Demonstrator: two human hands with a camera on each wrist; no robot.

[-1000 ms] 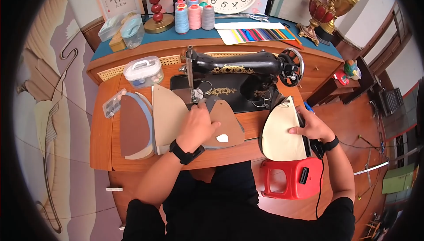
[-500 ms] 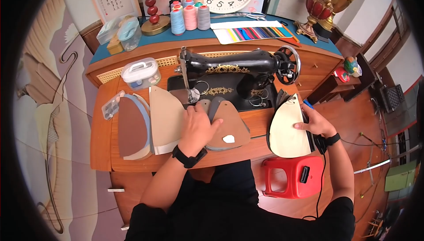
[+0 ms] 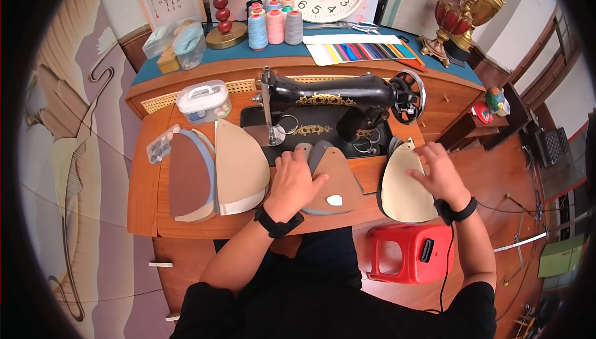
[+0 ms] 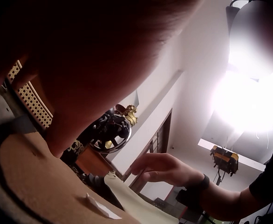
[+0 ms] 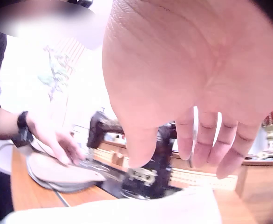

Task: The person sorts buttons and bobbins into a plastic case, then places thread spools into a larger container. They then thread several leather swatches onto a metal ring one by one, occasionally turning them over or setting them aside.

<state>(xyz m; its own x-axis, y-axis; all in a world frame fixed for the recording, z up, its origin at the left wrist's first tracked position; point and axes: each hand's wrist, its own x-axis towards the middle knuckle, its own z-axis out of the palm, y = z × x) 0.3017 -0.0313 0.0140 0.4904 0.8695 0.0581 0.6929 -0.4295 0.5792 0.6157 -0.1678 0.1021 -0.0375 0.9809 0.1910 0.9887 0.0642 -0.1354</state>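
Note:
My left hand (image 3: 293,180) lies over the left side of a stack of rounded-triangle pieces, a brown piece (image 3: 341,177) uppermost with a small white patch (image 3: 334,200) on it. Grey edges show beneath the fingers, and the thumb extends onto the brown piece. Held above the cream stack (image 3: 403,187), my right hand (image 3: 442,174) has spread fingers and nothing in its grasp; the right wrist view shows its bare palm. Further left lie a beige stack (image 3: 241,165) and a dark brown stack (image 3: 189,171) with a blue layer.
Behind the pieces stands a black sewing machine (image 3: 332,94). A clear lidded box (image 3: 203,100) and a small compartment case (image 3: 162,143) sit at left. Thread spools (image 3: 275,25) and a colour card (image 3: 354,50) are on the back shelf. A red stool (image 3: 413,252) stands below the table's front edge.
The brown-topped stack has shifted right along with my left hand. My right hand, earlier holding the cream stack's right edge, has let go and lifted; that stack lies slightly further right.

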